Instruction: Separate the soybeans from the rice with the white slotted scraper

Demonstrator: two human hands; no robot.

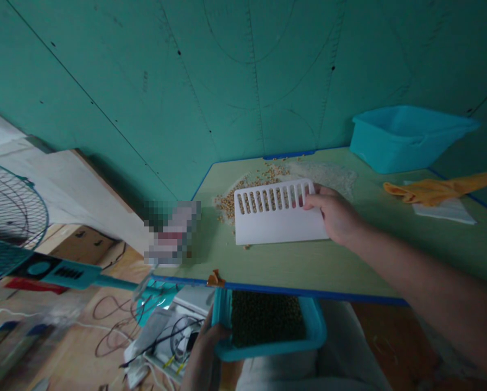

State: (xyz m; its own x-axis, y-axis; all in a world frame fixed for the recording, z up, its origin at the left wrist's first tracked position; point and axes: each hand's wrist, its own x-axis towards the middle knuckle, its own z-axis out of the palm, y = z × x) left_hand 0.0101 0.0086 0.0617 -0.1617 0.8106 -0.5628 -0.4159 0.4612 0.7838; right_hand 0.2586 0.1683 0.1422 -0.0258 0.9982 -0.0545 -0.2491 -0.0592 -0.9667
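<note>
My right hand (336, 214) grips the right end of a white plastic board (279, 228) with a row of slots along its upper edge. The board is tilted over the table, and yellowish beans (227, 203) show through its slots and lie scattered behind and left of it. Fine white grains (333, 175) are spread behind my hand. Below the table's front edge, my left hand (210, 339) holds a turquoise bin (273, 350) by its left side, thumb over the rim. Small dark green beans or grains (267, 320) cover the bin's inside.
The pale green table (349, 271) has a blue edge and stands against a green wall (267, 81). Right of the beans are a turquoise tub (390, 146) and an orange cloth or glove (438, 190) over white paper (447, 212). A fan (11, 217) and cables are at left.
</note>
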